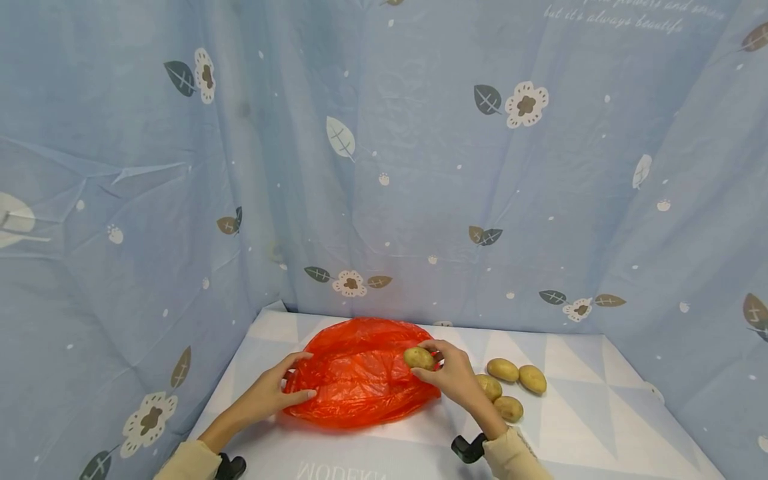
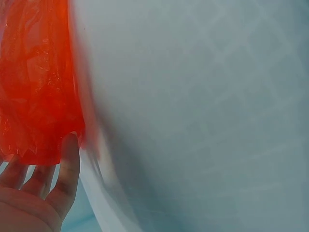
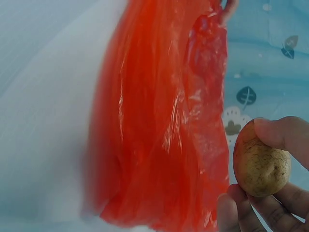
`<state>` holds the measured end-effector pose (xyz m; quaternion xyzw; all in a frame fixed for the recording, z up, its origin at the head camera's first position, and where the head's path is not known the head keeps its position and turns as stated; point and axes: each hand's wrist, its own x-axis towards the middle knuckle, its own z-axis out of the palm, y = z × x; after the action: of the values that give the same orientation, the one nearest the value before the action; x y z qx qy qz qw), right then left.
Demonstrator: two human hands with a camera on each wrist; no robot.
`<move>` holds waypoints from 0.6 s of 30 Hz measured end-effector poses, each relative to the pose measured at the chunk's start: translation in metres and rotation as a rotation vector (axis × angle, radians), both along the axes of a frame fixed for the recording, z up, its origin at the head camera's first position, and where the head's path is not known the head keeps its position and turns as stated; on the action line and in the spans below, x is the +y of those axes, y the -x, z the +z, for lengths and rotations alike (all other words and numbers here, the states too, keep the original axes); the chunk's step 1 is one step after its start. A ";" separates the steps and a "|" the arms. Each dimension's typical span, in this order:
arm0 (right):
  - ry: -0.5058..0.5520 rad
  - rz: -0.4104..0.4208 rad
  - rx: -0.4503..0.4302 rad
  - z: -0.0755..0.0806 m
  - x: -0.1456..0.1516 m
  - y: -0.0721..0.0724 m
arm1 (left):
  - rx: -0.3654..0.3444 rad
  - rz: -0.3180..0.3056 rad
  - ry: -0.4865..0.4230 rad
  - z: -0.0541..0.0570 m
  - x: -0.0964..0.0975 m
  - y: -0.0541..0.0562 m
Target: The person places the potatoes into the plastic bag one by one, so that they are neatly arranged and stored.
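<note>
A crinkled red plastic bag (image 1: pixel 360 400) spreads wide across the table. At its left end is my left hand (image 1: pixel 275 388), thumb along the near side and fingers round the far side, holding the bag's edge; the left wrist view shows the thumb tip against the red film (image 2: pixel 38 87). My right hand (image 1: pixel 451 373) pinches a yellow-brown potato (image 1: pixel 418 358) over the bag's right part. In the right wrist view, the thumb presses on top of that potato (image 3: pixel 263 162), with fingers beneath it.
To the right of the bag several more potatoes lie close together, among them one at the back (image 1: pixel 503 370), one on the right (image 1: pixel 532 379) and one in front (image 1: pixel 509 409). The white-and-grey patterned table (image 1: pixel 600 413) meets a blue floral curtain (image 1: pixel 420 200) at the back and sides.
</note>
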<state>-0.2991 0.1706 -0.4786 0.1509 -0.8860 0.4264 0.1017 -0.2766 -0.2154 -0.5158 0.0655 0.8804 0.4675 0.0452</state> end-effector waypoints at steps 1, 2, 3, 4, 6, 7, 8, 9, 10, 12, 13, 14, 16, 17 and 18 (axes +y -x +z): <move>0.000 0.009 -0.001 0.000 -0.002 0.000 | 0.000 0.000 -0.001 0.000 0.000 0.000; 0.001 0.018 0.000 0.000 -0.005 0.001 | 0.000 -0.001 -0.002 0.000 0.000 0.000; 0.002 0.029 0.000 0.000 -0.007 0.001 | 0.000 -0.002 -0.005 0.000 0.000 0.000; 0.002 0.041 -0.001 0.000 -0.010 0.002 | 0.001 -0.004 -0.006 0.000 0.000 0.000; -0.008 0.061 -0.002 -0.001 -0.015 0.003 | 0.005 -0.013 -0.006 0.001 0.000 -0.001; -0.012 0.069 0.000 -0.001 -0.018 0.004 | 0.007 -0.014 -0.007 0.001 0.000 -0.001; -0.016 0.075 0.001 -0.002 -0.020 0.005 | 0.009 -0.019 -0.008 0.001 -0.001 -0.001; -0.020 0.081 0.001 -0.003 -0.023 0.005 | 0.011 -0.022 -0.008 0.001 -0.001 -0.001; -0.022 0.087 -0.001 -0.004 -0.025 0.006 | 0.012 -0.024 -0.008 0.001 -0.001 -0.001; -0.021 0.096 -0.002 -0.006 -0.030 0.007 | 0.014 -0.027 -0.008 0.001 -0.001 -0.001; -0.016 0.104 -0.003 -0.006 -0.032 0.008 | 0.014 -0.028 -0.007 0.001 -0.001 -0.001; -0.014 0.110 -0.008 -0.007 -0.034 0.008 | 0.015 -0.031 -0.005 0.001 -0.001 -0.001; -0.015 0.120 -0.008 -0.009 -0.038 0.010 | 0.017 -0.035 -0.002 0.001 -0.002 -0.001; -0.016 0.124 -0.007 -0.010 -0.041 0.010 | 0.018 -0.039 -0.002 0.001 -0.002 -0.001; -0.017 0.130 -0.007 -0.010 -0.043 0.010 | 0.018 -0.042 -0.001 0.001 -0.002 -0.001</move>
<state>-0.3092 0.1278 -0.4888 0.2071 -0.8783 0.4253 0.0693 -0.2754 -0.2173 -0.5149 0.0881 0.8790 0.4663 0.0468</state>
